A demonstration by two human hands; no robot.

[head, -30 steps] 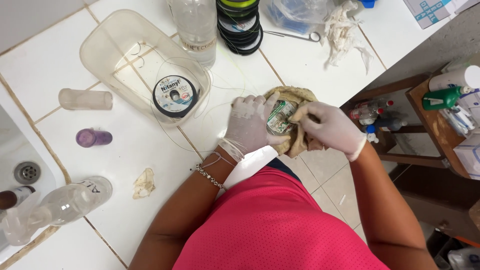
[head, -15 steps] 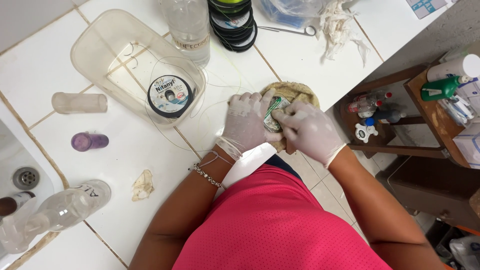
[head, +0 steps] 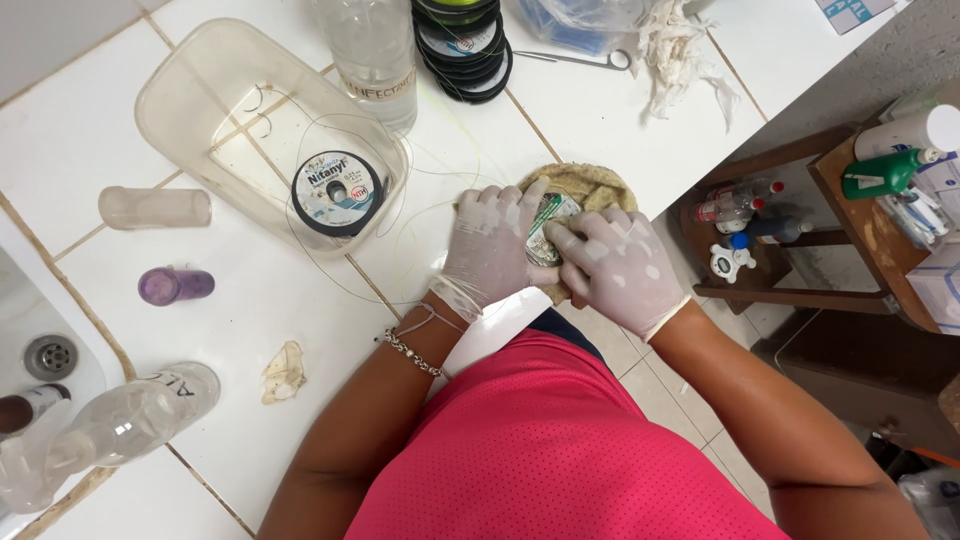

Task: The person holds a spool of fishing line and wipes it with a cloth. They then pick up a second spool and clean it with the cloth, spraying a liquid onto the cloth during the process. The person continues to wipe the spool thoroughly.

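pressing down together at the counter's edge, both gloved hands work on one small object: a flat, green-and-white packet (head: 545,222) lying on a yellowish round cloth pad (head: 590,188). the left hand (head: 490,245) lies flat over the packet's left side, fingers spread and bearing down, so it seems to pin the piece rather than close around it. the right hand (head: 620,268) comes in from the other side with its fingertips pinched on the packet's right edge; how tight that pinch is cannot be told, since the fingers hide the contact. the pad sits under the packet probably to cushion it and keep it off the white tiled counter (head: 250,300).

a thin, pale line (head: 400,250) loops loosely across the tiles from the hands toward a clear plastic tub (head: 170,95), where a black spool (head: 335,190) of the same kind of line leans against the near wall, handy for paying out. more spools (head: 462,45) are stacked behind, beside a clear bottle (head: 375,60), and metal forceps (head: 575,60) and a wad of white gauze (head: 675,50) lie near them. a clear tube (head: 155,207), a purple vial (head: 175,285) and a crumpled scrap (head: 284,372) lie well apart to the left, out of the working area.
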